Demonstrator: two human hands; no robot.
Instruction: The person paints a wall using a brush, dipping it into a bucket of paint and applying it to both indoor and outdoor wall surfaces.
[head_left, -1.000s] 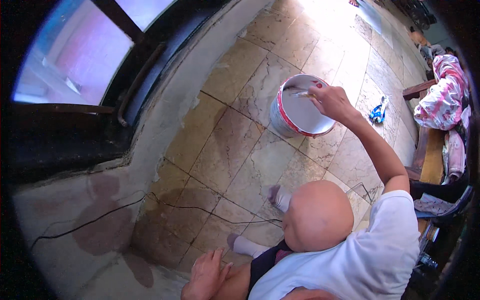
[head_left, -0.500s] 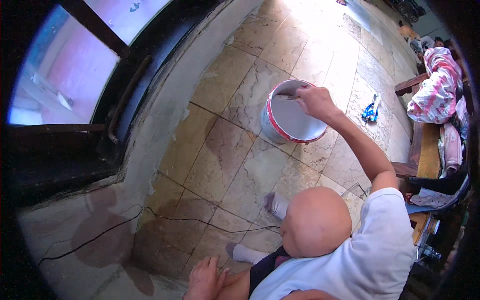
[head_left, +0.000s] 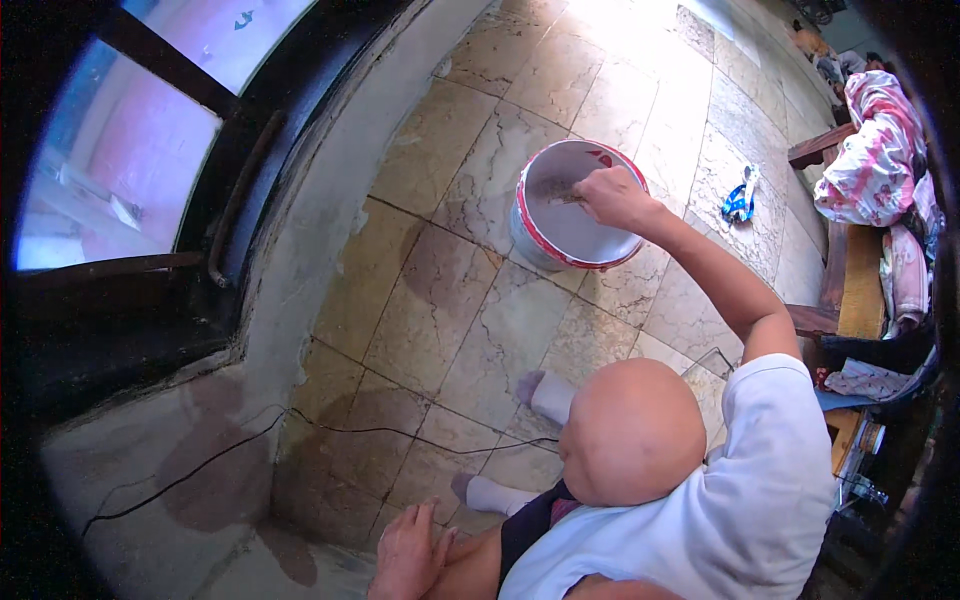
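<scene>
A white bucket [head_left: 545, 240] with a red rim stands on the floor ahead, pale and smooth inside. My right hand [head_left: 612, 198] reaches over its opening with the fingers closed. From them a short brush-like tool [head_left: 566, 197] with a brownish head points into the bucket; its exact kind is too small to make out. At the bottom of the view my left hand [head_left: 408, 550] lies on my bare leg with its fingers stretched out, holding nothing.
A dark cable [head_left: 375, 429] crosses the floor tiles near my socked feet [head_left: 490, 495]. At left is a dark-framed window [head_left: 140, 150] above a low plastered wall. A blue-and-white packet [head_left: 740, 203] lies right of the bucket, near a wooden bench [head_left: 860, 280] piled with cloths [head_left: 875, 150].
The bucket and surroundings sit slightly higher and further left in view. Inside the bucket, my right hand and the tool have shifted a little; my left hand remains on the leg.
</scene>
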